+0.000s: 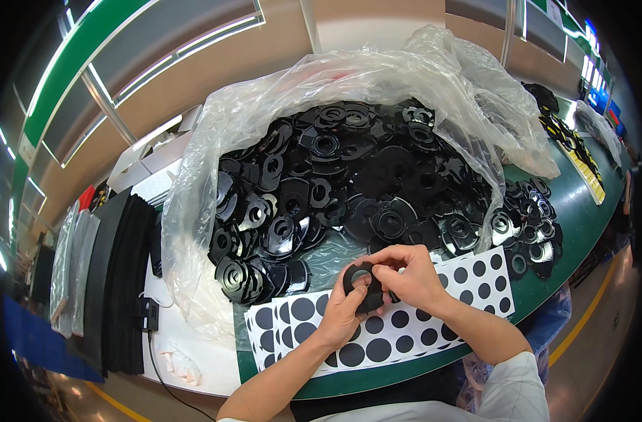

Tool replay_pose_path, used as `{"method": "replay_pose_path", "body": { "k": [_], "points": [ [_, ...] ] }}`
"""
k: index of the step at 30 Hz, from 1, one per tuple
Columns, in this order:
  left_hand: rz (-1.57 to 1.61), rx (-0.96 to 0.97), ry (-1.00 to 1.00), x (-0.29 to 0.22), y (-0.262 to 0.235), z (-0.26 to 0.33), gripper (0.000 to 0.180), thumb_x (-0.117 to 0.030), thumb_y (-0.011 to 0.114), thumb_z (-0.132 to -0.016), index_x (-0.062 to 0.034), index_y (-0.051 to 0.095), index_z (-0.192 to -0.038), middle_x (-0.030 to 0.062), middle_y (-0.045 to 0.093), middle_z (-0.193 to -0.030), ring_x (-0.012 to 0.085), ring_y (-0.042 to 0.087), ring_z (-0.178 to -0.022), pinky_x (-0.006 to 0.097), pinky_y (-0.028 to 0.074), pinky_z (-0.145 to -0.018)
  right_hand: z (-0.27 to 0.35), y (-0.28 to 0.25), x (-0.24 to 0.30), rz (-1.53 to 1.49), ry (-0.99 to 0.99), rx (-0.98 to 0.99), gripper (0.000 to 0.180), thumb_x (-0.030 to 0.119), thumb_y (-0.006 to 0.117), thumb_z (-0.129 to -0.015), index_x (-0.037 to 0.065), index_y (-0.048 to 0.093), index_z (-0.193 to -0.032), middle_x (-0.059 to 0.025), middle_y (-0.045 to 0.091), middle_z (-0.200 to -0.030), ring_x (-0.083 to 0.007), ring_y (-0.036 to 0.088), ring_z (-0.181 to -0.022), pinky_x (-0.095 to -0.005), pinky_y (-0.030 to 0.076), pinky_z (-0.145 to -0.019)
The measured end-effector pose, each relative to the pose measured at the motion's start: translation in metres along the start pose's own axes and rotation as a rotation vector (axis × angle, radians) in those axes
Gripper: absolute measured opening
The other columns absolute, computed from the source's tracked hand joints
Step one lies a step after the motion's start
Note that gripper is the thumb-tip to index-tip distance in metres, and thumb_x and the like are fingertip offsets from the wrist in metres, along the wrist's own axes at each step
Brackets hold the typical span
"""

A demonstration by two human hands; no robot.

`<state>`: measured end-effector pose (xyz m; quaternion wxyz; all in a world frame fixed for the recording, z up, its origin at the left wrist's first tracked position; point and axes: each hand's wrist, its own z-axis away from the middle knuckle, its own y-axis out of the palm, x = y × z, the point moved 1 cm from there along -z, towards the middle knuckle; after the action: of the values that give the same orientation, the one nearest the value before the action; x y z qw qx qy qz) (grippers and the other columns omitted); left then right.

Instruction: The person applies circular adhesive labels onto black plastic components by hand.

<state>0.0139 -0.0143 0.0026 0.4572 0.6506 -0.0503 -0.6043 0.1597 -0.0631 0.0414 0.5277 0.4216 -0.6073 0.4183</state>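
Observation:
In front of me, both hands hold a black ring-shaped plastic part (371, 302) with a round hole in it. My left hand (343, 314) grips its near left side, the thumb lying over the hole. On the far right side, the thumb and fingers of my right hand (414, 278) pinch its edge; whether they also hold something small is hidden. Beneath my hands lie white sheets (423, 347) with rows of black round stickers. Just beyond them, a big clear plastic bag (194, 232) lies open around a heap of similar glossy black parts (321, 148).
A smaller pile of black parts (539, 221) lies right of the bag on the green tabletop (581, 228). Dark foam sheets (117, 281) stand upright at the left, near a black adapter (149, 314) with a cable. Yellow-and-black strips (574, 155) lie at the far right.

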Motion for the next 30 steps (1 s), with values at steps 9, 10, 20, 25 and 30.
{"method": "replay_pose_path", "body": {
  "k": [9,10,20,25,30],
  "points": [
    [-0.217,0.088,0.060,0.003,0.000,0.002,0.086,-0.075,0.013,-0.088,-0.0122,0.020,-0.146,0.0122,0.054,-0.116,0.0221,0.059,-0.092,0.034,0.047,-0.070,0.005,0.002,0.006,0.530,-0.153,-0.148,0.020,0.016,0.074,-0.071,0.002,0.059,-0.071,-0.0040,0.060,-0.059,-0.0104,0.059,-0.055,-0.0243,0.044,-0.046],
    [-0.218,0.087,0.061,0.002,0.002,0.002,0.086,-0.075,0.013,-0.088,-0.0122,0.020,-0.146,0.0122,0.054,-0.116,0.0221,0.059,-0.092,0.034,0.047,-0.070,0.006,0.004,0.006,0.766,-0.350,-0.203,0.027,0.022,0.078,-0.068,0.004,0.058,-0.071,-0.0039,0.058,-0.057,-0.0131,0.058,-0.054,-0.0261,0.042,-0.045],
    [-0.112,0.063,-0.049,-0.004,-0.004,0.000,0.092,-0.077,0.005,-0.084,-0.0131,0.014,-0.149,0.0123,0.051,-0.121,0.0243,0.058,-0.099,0.036,0.048,-0.073,0.003,-0.016,0.024,0.604,-0.287,0.111,0.021,0.017,0.075,-0.074,0.000,0.063,-0.080,-0.0071,0.063,-0.068,-0.0174,0.061,-0.059,-0.0267,0.048,-0.057],
    [-0.036,0.186,-0.042,-0.013,0.005,-0.001,0.079,-0.065,0.022,-0.094,-0.0146,0.000,-0.151,0.0162,0.036,-0.141,0.0316,0.039,-0.130,0.051,0.042,-0.102,-0.002,-0.029,0.023,0.591,-0.250,-0.061,0.012,0.001,0.064,-0.080,0.001,0.067,-0.092,-0.0099,0.065,-0.079,-0.0208,0.063,-0.070,-0.0304,0.049,-0.064],
    [-0.966,-0.104,0.347,-0.083,-0.012,0.020,0.056,-0.023,0.063,-0.090,-0.0037,0.042,-0.138,0.0175,0.056,-0.127,0.0255,0.053,-0.119,0.036,0.045,-0.097,-0.010,-0.106,0.048,1.136,-0.456,-0.720,0.009,0.007,0.057,-0.087,0.004,0.064,-0.092,-0.0125,0.061,-0.086,-0.0315,0.054,-0.086,-0.0396,0.042,-0.079]
  ]
}}
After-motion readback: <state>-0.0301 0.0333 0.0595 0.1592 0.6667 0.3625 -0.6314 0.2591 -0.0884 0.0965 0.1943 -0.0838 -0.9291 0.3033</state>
